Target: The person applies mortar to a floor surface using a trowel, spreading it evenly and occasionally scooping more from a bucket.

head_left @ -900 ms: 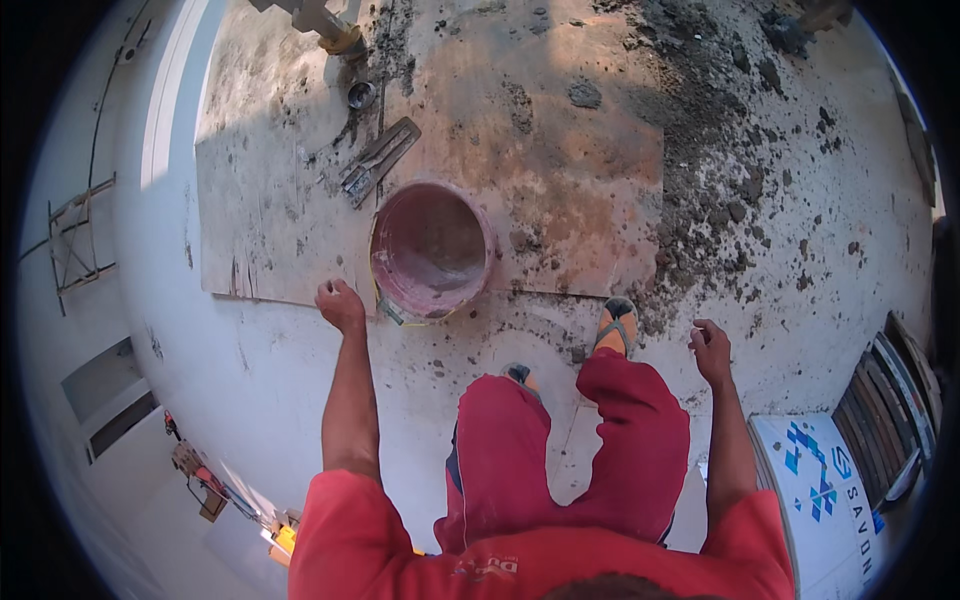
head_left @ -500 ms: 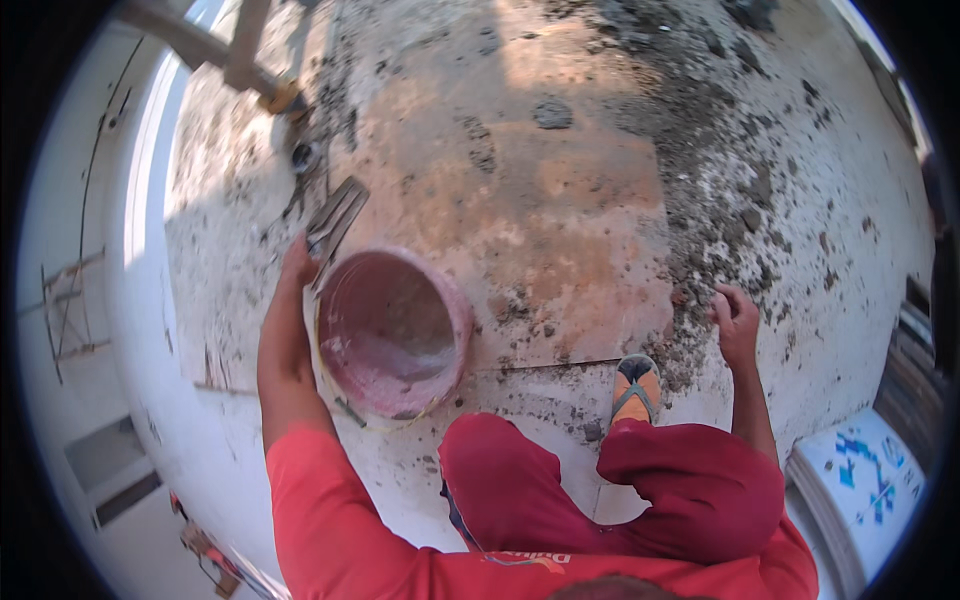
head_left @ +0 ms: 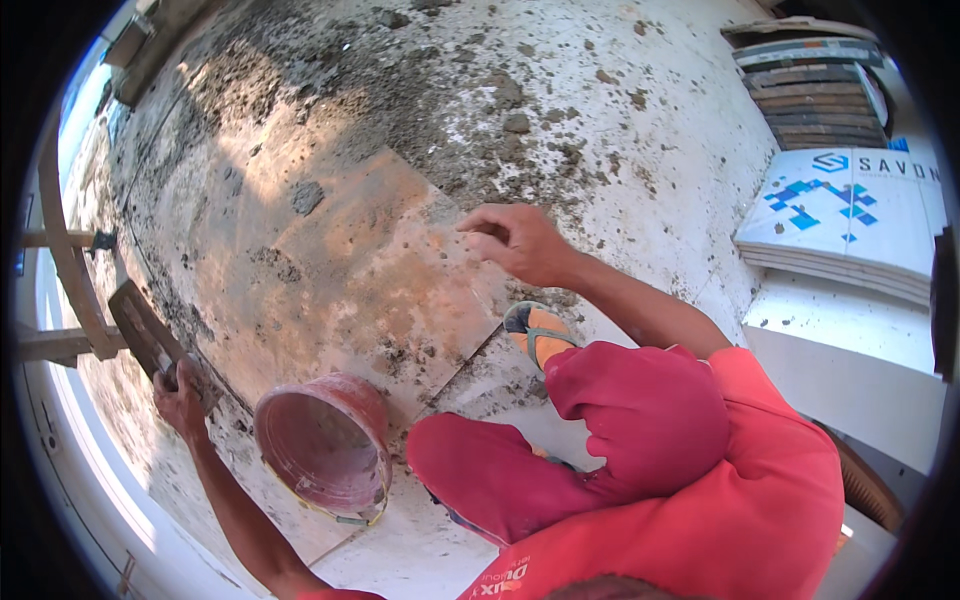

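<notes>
My left hand [head_left: 182,398] is closed around the handle of a flat rectangular plastering trowel [head_left: 143,325], out at the left over the dirty floor. Between that hand and my knee, a pinkish-red bucket [head_left: 360,402] stands with its mouth tilted toward the left; a thin film of pale residue coats its inside and a wire handle hangs at its rim. Over the mortar-stained sheet [head_left: 390,320], my right hand [head_left: 522,243] hovers with loosely curled fingers, a gap between thumb and forefinger, and no visible object in it.
Clumps of grey mortar [head_left: 505,125] litter the floor ahead. At the right lie boxed tiles [head_left: 820,215] and a stack of dark-edged boards [head_left: 815,100]. Wooden poles [head_left: 75,250] stand at the far left. My sandalled foot [head_left: 540,335] rests beside the sheet.
The view has swung toward the right, so the stacks now show. My right hand has reached forward and inward over the sheet. My left hand keeps the trowel, now farther left of the bucket.
</notes>
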Tool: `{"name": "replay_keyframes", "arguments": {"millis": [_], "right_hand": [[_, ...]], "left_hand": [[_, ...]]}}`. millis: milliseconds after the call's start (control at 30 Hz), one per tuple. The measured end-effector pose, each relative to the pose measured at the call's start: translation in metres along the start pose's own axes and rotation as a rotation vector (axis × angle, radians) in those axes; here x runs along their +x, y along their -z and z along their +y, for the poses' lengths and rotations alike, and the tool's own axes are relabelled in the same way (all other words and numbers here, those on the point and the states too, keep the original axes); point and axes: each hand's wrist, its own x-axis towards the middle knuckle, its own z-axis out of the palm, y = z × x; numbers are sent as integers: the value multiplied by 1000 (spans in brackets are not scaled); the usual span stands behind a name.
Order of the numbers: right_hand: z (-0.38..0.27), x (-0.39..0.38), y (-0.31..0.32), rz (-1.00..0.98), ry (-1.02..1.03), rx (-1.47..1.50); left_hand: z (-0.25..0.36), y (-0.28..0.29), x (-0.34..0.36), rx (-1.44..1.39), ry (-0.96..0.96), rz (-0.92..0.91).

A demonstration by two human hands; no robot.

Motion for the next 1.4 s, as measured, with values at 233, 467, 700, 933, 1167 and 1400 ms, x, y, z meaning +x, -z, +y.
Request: {"name": "replay_keyframes", "arguments": {"millis": [233, 467, 700, 933, 1167, 1400], "right_hand": [[-34, -6, -27, 193, 200, 151], [38, -67, 44, 737, -63, 101], [91, -95, 34, 652, -269, 566], [119, -100, 36, 591, -308, 705], [247, -183, 122, 1017, -841, -72], [333, -225, 170, 1174, -1114, -441]], "left_hand": [[310, -114, -70, -796, -83, -528], [452, -238, -183, -904, -52, -734], [482, -277, -250, -802, -326, -678], [467, -296, -258, -809, -603, -810], [405, -297, -222, -717, -297, -1261], [303, -308, -204, -32, -129, -866]]}}
